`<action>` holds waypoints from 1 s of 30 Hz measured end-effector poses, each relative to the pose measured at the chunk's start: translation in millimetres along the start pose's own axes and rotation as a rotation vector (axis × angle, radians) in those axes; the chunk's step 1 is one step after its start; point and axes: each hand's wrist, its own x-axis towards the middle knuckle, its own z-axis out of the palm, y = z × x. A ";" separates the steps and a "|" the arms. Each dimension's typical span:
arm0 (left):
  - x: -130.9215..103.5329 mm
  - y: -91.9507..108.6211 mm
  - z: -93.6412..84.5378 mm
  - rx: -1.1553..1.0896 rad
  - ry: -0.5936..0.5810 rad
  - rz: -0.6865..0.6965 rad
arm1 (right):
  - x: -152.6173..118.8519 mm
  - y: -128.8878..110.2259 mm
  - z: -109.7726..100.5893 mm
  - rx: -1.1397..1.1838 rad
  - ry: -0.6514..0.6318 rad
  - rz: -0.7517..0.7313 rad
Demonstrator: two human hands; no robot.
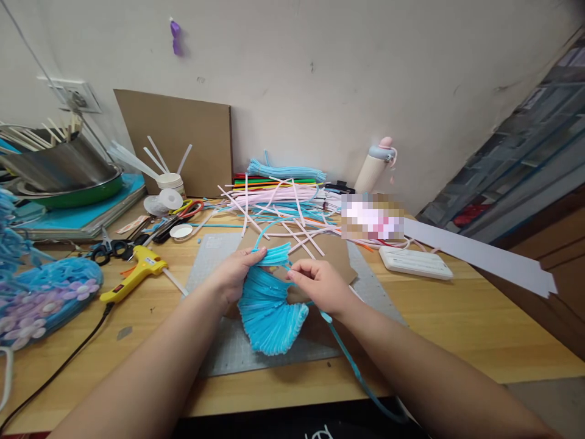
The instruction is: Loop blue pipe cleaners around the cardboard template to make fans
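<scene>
A fan-like, curved piece made of blue pipe cleaners [274, 314] hangs over the grey cutting mat [219, 360]. My left hand [237, 268] grips its upper end, thumb on top of the straight blue strands. At the right edge of that end, my right hand [320, 283] pinches a blue strand between thumb and fingers. A long blue pipe cleaner [350, 356] trails from beneath my right hand to the table's front edge. Brown cardboard [338, 262] lies on the mat behind the hands.
A yellow glue gun [141, 271] and black scissors [109, 249] lie to the left, near a blue piece with lilac flowers [50, 299]. Loose pink pipe cleaners [274, 198] spread along the back. A white box [415, 263] and a bottle [372, 167] stand right.
</scene>
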 end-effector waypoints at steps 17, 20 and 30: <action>-1.3 -5.0 8.6 0.257 0.133 0.297 | 6.9 5.5 5.6 0.218 -0.003 -0.060; 0.9 -4.8 7.2 0.589 0.284 0.613 | 14.9 11.7 8.2 0.228 0.057 -0.044; 2.0 4.8 -6.2 1.121 0.154 0.642 | 33.8 34.8 21.0 0.454 0.048 0.123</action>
